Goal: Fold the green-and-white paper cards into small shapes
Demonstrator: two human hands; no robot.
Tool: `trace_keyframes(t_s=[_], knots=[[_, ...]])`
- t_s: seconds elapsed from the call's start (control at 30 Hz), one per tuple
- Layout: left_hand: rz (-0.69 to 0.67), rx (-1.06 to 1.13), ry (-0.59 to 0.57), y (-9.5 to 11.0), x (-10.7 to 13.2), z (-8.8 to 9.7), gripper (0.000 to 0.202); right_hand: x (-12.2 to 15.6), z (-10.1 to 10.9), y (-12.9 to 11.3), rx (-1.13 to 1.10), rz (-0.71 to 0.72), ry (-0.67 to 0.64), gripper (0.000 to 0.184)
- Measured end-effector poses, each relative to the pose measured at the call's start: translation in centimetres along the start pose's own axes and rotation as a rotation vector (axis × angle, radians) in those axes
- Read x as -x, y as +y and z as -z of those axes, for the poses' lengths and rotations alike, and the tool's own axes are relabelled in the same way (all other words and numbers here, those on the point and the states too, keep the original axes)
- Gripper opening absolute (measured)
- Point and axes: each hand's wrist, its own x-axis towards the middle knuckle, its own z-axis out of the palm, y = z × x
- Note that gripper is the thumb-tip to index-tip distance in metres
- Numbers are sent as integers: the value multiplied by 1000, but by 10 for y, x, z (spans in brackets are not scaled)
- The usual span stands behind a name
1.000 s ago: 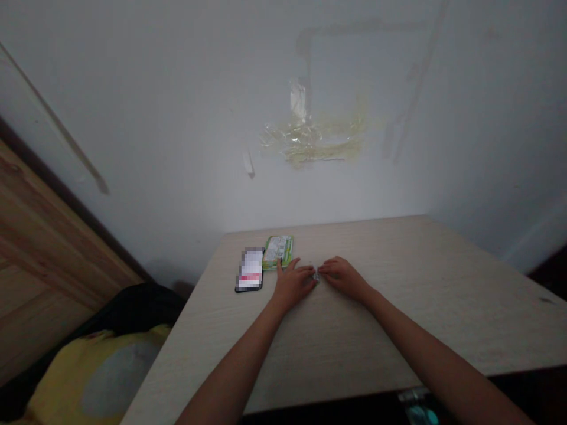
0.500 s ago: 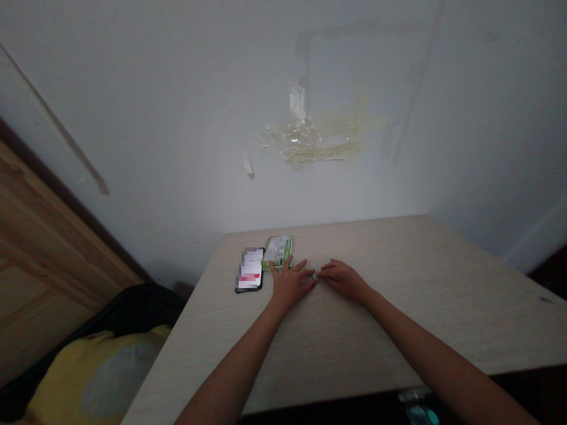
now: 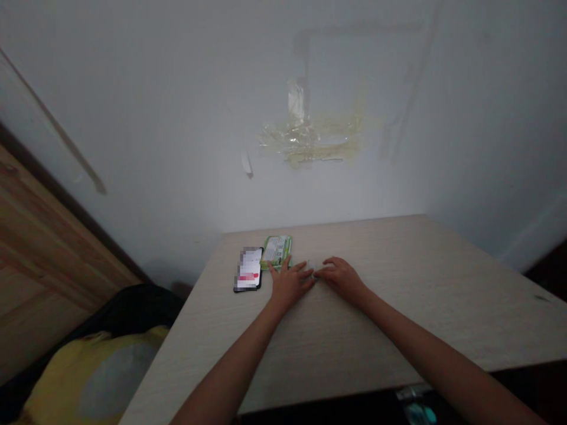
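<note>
My left hand (image 3: pixel 291 283) rests on the pale wooden table with its fingers spread. Two of its fingertips reach the near edge of a green and white packet (image 3: pixel 277 251). Its thumb and index finger come close to a small clear thing (image 3: pixel 312 273), too small to name. From the other side, my right hand (image 3: pixel 341 276) has its fingertips pressed together at that same spot. What they pinch is mostly hidden. To the left of the packet lies a phone (image 3: pixel 248 270), its screen lit and partly blurred out.
The table (image 3: pixel 381 348) meets a wall (image 3: pixel 177 118) patched with peeling tape (image 3: pixel 305 139). At the lower left, below the table's edge, sits a yellow and grey plush-looking item (image 3: pixel 93 378). Beneath the front edge a clear and teal item (image 3: pixel 419 407) shows in the dark.
The right fingertips have shifted slightly left, nearer the left hand, and less of the small clear thing shows. The packet and phone stay where they were.
</note>
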Motion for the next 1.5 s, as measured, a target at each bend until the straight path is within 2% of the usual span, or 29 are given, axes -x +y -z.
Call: trace_keyframes(t_s=[0.3,0.43,0.57,0.83,0.97,1.1,1.33,1.5], knots=[[-3,-28,-8,-1,0,0,34,-2,-3,1,-17,-93,8,31],[8,-43,36,-1,1,-1,38,-1,-3,3,-119,-41,1,34],[27,-56,26,-1,0,-1,37,1,-1,4,-162,9,-12,36],[38,-58,-7,-2,-1,-1,40,0,-6,5,14,-31,-21,37],[33,-41,-29,-3,-3,-2,38,-6,-7,0,106,-161,13,30],[31,-39,-58,-5,-4,-2,39,-10,-10,-1,128,-190,-4,25],[40,-48,-105,-5,-5,-1,39,-13,-11,-2,168,-214,-37,26],[45,-41,-66,-3,-3,1,38,-14,-15,0,76,-257,-26,27]])
